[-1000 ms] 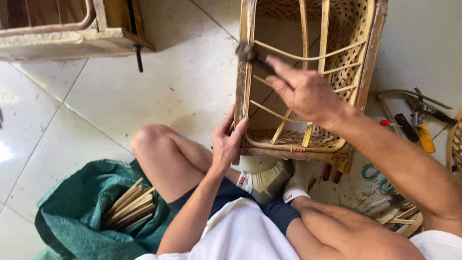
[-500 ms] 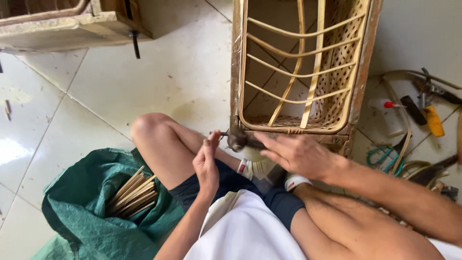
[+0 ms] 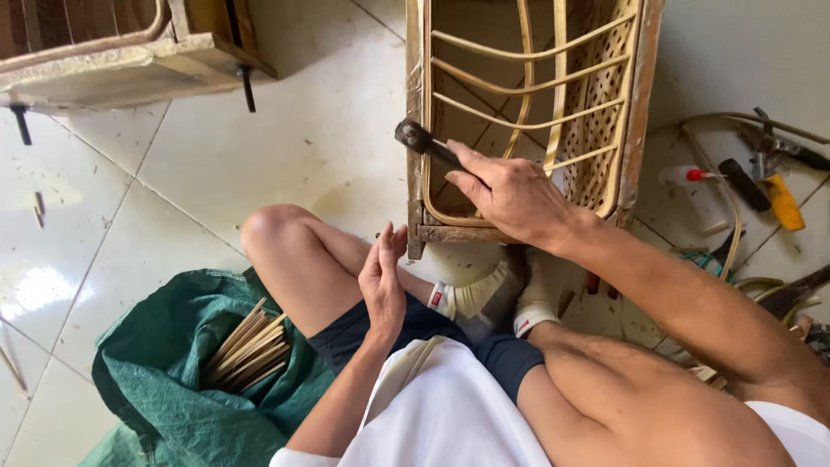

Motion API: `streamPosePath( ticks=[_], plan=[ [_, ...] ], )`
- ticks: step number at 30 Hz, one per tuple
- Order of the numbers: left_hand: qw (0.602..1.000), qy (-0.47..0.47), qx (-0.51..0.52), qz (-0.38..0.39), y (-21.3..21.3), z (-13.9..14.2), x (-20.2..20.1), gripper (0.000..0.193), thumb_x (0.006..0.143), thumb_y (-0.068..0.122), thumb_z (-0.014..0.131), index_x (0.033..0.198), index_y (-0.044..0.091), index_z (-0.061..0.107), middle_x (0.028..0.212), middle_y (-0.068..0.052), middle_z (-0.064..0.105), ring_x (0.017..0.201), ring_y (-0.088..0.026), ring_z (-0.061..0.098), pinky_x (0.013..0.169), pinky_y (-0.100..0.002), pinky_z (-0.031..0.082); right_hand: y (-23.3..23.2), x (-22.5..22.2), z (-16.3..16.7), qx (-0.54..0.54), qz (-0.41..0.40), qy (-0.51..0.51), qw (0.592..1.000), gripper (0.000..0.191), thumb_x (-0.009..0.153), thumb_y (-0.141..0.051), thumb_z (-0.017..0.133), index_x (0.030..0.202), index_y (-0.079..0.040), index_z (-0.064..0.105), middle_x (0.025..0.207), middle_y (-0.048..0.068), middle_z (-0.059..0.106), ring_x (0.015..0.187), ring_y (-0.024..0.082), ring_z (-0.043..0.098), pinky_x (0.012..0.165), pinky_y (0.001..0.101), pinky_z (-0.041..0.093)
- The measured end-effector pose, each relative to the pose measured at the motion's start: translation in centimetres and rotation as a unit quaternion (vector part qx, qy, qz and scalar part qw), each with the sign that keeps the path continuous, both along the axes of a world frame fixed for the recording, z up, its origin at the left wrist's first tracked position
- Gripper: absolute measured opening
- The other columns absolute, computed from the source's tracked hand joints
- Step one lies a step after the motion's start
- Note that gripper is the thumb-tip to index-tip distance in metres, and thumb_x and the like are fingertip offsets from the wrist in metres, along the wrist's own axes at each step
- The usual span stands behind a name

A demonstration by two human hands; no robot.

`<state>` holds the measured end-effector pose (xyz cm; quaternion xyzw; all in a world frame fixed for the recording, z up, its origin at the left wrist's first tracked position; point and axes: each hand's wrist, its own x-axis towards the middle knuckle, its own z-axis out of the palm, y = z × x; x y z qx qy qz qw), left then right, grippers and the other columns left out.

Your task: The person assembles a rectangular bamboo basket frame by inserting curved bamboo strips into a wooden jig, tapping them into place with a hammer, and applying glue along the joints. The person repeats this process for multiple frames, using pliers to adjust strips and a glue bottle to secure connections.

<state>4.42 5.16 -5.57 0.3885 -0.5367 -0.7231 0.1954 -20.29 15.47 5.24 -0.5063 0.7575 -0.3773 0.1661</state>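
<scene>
The right hand (image 3: pixel 510 192) is clamped around the handle of a hammer (image 3: pixel 425 143), whose long axis runs up and to the left from the knuckles, so the dark head sits just beside the left upright of the rattan frame (image 3: pixel 417 130) (whether it touches the wood cannot be told). The left hand (image 3: pixel 382 278) is lower and to the left, fingers apart and empty, near the frame's bottom corner.
</scene>
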Motion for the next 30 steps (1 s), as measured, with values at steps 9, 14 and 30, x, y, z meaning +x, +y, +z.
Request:
streamPosePath(
  ticks=[9, 14, 30],
  plan=[
    [0.985, -0.023, -0.174, -0.007, -2.0, 2.4, -0.4, 0.043, 0.112, 0.018, 0.049, 0.148, -0.004, 0.051, 0.147, -0.019, 0.059, 0.138, -0.026, 0.056, 0.117, -0.041, 0.043, 10.1, 4.1, 0.0, 0.034, 0.082, 0.011, 0.996, 0.052, 0.095, -0.025, 0.071, 0.138, 0.002, 0.062, 0.078, 0.012, 0.072, 0.051, 0.018, 0.061, 0.047, 0.0321, 0.05],
    [0.859, -0.055, -0.463, -0.214, -3.0, 4.9, -2.4, 0.05, 0.097, 0.016, 0.072, 0.141, 0.0, 0.058, 0.143, -0.017, 0.061, 0.142, -0.033, 0.053, 0.122, -0.051, 0.035, 18.6, 5.2, 0.2, 0.055, -0.012, 0.06, 0.997, 0.044, 0.095, -0.017, 0.072, 0.131, 0.004, 0.062, 0.106, 0.016, 0.075, 0.067, 0.018, 0.071, 0.054, 0.0285, 0.058],
    [0.755, 0.005, -0.571, -0.322, -3.4, 1.6, -6.4, 0.107, 0.078, 0.034, 0.093, 0.158, -0.001, 0.03, 0.159, -0.028, 0.034, 0.152, -0.047, 0.029, 0.126, -0.057, 0.027, 12.8, 4.4, 3.0, 0.06, -0.06, -0.047, 0.995, 0.048, 0.091, -0.015, 0.076, 0.136, -0.003, 0.064, 0.079, 0.012, 0.07, 0.054, 0.019, 0.065, 0.052, 0.0351, 0.053]
  ],
)
